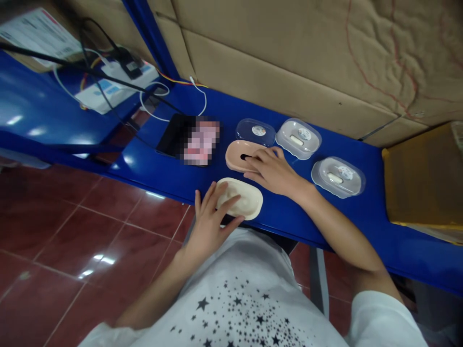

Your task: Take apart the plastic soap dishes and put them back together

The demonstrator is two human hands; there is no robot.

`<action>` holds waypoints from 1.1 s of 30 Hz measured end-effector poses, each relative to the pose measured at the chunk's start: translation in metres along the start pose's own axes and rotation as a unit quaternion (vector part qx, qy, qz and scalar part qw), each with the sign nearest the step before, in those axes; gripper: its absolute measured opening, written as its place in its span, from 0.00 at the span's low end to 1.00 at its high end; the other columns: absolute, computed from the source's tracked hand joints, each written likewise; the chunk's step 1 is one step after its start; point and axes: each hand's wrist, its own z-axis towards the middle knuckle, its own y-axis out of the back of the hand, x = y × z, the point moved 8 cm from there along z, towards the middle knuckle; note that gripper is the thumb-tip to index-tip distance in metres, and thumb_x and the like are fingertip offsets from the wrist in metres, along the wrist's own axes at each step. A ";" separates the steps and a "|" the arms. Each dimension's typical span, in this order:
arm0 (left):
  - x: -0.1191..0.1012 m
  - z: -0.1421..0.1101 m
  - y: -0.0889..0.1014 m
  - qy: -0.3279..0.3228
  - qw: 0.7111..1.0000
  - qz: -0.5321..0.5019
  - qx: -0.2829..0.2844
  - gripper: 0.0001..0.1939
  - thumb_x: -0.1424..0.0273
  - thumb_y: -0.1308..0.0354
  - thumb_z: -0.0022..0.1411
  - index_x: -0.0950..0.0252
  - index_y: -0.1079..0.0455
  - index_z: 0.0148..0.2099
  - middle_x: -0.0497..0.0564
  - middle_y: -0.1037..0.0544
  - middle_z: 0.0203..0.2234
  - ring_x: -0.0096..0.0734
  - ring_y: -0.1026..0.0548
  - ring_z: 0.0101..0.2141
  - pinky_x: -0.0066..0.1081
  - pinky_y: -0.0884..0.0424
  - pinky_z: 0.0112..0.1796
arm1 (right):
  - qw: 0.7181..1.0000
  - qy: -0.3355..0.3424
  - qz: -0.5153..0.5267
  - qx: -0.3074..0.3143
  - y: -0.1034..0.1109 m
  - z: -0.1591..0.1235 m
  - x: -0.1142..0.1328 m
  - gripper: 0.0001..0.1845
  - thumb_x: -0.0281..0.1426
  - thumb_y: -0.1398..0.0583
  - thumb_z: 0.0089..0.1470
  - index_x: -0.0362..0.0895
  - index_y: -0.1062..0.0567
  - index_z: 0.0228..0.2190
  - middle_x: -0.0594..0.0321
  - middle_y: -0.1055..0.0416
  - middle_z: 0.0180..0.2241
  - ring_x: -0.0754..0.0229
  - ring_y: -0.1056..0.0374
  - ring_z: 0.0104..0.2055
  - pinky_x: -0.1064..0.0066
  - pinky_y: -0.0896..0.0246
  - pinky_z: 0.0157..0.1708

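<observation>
A cream oval plastic tray (249, 205) lies at the front edge of the blue table. My left hand (213, 207) rests over its left end, fingers spread, some reaching into the hollow. Just behind it is a pink oval tray (233, 150) with a dark oval spot (243, 157) in its middle; whether this is a hole or a piece cannot be told. My right hand (271, 168) lies over the pink tray's right side, index fingertip at the dark spot and thumb apart near the front rim. A clear plastic cover (253, 131) with a round label stands behind the pink tray.
Two clear-covered grey cases (302, 140) with round labels sit to the right, with a cardboard box (423, 178) beyond. Left of the trays lies a dark device with a blurred screen (188, 140). A white power strip (115, 86) and cables are at the upper left.
</observation>
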 end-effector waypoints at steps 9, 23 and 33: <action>-0.010 0.030 -0.014 0.036 0.988 -0.146 -0.022 0.23 0.64 0.21 0.56 0.48 0.16 0.55 0.56 0.25 0.69 0.66 0.50 0.78 0.65 0.78 0.74 | 0.981 -0.129 -0.086 -0.118 0.054 -0.025 -0.102 0.46 0.48 0.35 0.65 0.52 0.43 0.77 0.46 0.56 0.81 0.25 0.59 0.81 0.22 0.62 0.72; -0.049 0.024 -0.056 0.152 0.766 -0.611 0.132 0.41 0.34 0.37 0.63 0.47 0.29 0.71 0.58 0.25 0.68 0.61 0.27 0.67 0.60 0.28 0.64 | 0.984 -0.080 0.151 -0.049 0.088 -0.048 -0.071 0.53 0.55 0.28 0.56 0.54 0.38 0.74 0.51 0.32 0.71 0.35 0.31 0.69 0.40 0.34 0.67; -0.048 0.019 -0.062 0.282 0.602 -0.734 0.140 0.35 0.40 0.49 0.75 0.53 0.30 0.72 0.51 0.20 0.65 0.53 0.31 0.72 0.51 0.30 0.67 | 0.987 -0.033 0.153 0.030 0.075 -0.044 -0.037 0.52 0.58 0.33 0.61 0.54 0.41 0.77 0.51 0.38 0.75 0.36 0.39 0.75 0.42 0.41 0.72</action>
